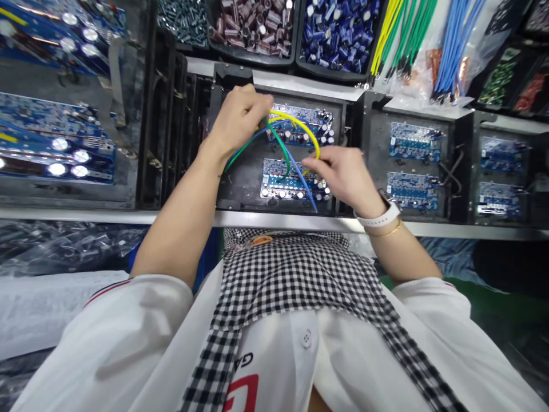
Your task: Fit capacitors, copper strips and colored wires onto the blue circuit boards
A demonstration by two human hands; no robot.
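Note:
My left hand (244, 117) is closed around yellow, green and blue wires at the upper left of a black tray (240, 186). The yellow wire (300, 123) arches over to my right hand (337, 171), whose fingertips pinch it near its end above the lower circuit board (274, 186). The green wire (281, 146) curves down over that board. Beside it the blue wire (302, 178) hangs with its end past the board's lower edge. The upper circuit board (326, 121) lies behind the wires, partly covered by them.
More trays with boards stand at the right (414, 140) and left (55, 137). Behind are bins of brown (253, 28) and blue capacitors (338, 34), and bundles of green (414, 34) and blue wires (454, 51). A metal rail (283, 220) runs along the front.

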